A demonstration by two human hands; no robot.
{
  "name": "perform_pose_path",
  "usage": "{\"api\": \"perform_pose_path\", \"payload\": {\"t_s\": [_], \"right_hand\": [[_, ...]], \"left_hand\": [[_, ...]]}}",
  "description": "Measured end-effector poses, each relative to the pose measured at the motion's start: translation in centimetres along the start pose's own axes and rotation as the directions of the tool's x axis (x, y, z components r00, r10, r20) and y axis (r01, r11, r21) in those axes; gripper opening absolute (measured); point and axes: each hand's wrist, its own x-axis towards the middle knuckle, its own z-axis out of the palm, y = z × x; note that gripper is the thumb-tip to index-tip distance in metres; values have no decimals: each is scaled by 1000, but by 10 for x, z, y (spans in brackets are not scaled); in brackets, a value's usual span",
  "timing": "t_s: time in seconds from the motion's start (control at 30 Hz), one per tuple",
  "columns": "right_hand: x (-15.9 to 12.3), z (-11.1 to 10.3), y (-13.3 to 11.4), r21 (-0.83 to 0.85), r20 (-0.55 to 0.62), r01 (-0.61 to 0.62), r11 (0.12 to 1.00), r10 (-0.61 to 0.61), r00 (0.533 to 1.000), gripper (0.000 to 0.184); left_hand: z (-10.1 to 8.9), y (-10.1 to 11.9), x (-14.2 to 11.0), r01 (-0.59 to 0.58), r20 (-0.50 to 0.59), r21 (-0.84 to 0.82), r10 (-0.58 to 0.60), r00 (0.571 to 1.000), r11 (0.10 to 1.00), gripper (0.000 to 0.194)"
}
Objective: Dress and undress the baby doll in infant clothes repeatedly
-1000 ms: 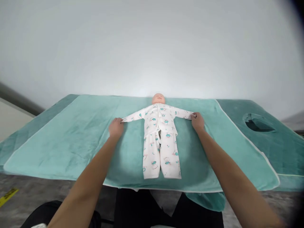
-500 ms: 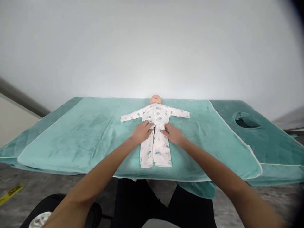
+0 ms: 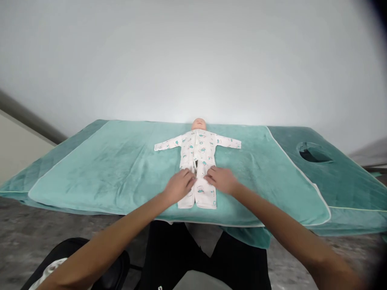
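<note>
A baby doll (image 3: 198,124) lies on its back, its head toward the wall, in a white baby romper (image 3: 199,147) with small teal and pink prints. The sleeves stretch out to both sides and the two legs point toward me. My left hand (image 3: 180,185) is on the romper's left leg, fingers curled and closed on the cloth at its inner edge. On the other leg my right hand (image 3: 222,180) likewise has bent fingers pinching the fabric. A dark gap shows at the crotch between the hands. My fingers partly hide both legs.
Under the doll is a light teal blanket (image 3: 90,169) with white edging, spread over a darker teal bed cover (image 3: 347,185). A round hole (image 3: 313,154) is at the right. Behind stands a white wall (image 3: 193,60); a dark chair (image 3: 117,270) is below left.
Both hands have slid toward me, from the romper's crotch down onto its legs. The doll stays in place, and the view has shifted slightly.
</note>
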Motion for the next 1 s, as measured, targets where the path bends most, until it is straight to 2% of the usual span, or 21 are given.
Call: {"api": "perform_pose_path", "payload": {"t_s": [0.07, 0.13, 0.2, 0.27, 0.33, 0.4, 0.5, 0.57, 0.63, 0.7, 0.77, 0.83, 0.9, 0.97, 1.0], "right_hand": [[-20, 9, -17, 83, -30, 104, 991, -102, 994, 36], [-35, 22, -35, 124, -74, 163, 979, -155, 985, 41], [-45, 37, -46, 173, -117, 133, 976, -114, 987, 41], [-50, 49, -49, 306, -140, 53, 950, -10, 990, 31], [-53, 53, -46, 479, -144, 10, 878, 67, 987, 15], [-57, 49, -44, 571, -182, 38, 820, 82, 980, 7], [-66, 38, -48, 484, -265, 157, 861, -27, 964, 10], [-71, 35, -53, 332, -238, 224, 916, -148, 960, 12], [-74, 37, -55, 208, -165, 268, 941, -236, 958, 14], [-76, 36, -52, 218, -97, 311, 925, -296, 950, 16], [-74, 29, -45, 370, -58, 313, 875, -314, 948, 18], [-68, 15, -35, 545, -76, 247, 801, -246, 966, 18], [-56, 1, -27, 651, -161, 160, 742, -72, 984, 16], [-42, -4, -23, 691, -250, 112, 714, 90, 964, 16], [-35, -2, -23, 697, -273, 101, 710, 132, 953, 17]], "left_hand": [[4, 6, -26, -39, 21, -54, 40, 999, 998, 22], [9, 7, -48, -67, 30, -52, 69, 997, 996, 35], [13, 4, -65, -82, 16, -6, 82, 996, 997, 40], [13, 0, -74, -94, -13, 33, 94, 995, 995, 36], [6, -1, -76, -130, -35, 41, 132, 991, 991, 31], [-3, 1, -76, -179, -68, 47, 182, 981, 983, 28], [-9, 8, -77, -218, -90, 58, 223, 971, 974, 30], [-5, 14, -78, -241, -28, 66, 244, 969, 968, 31], [2, 19, -80, -305, 77, 95, 298, 951, 948, 27], [7, 21, -81, -382, 165, 100, 364, 917, 919, 19], [8, 20, -78, -424, 159, 42, 413, 897, 905, 16], [7, 15, -72, -396, 40, -42, 397, 917, 917, 19], [8, 10, -63, -304, -90, -116, 295, 951, 946, 27], [10, 7, -53, -219, -127, -205, 196, 972, 954, 30], [12, 6, -48, -194, -118, -259, 169, 979, 946, 28]]}}
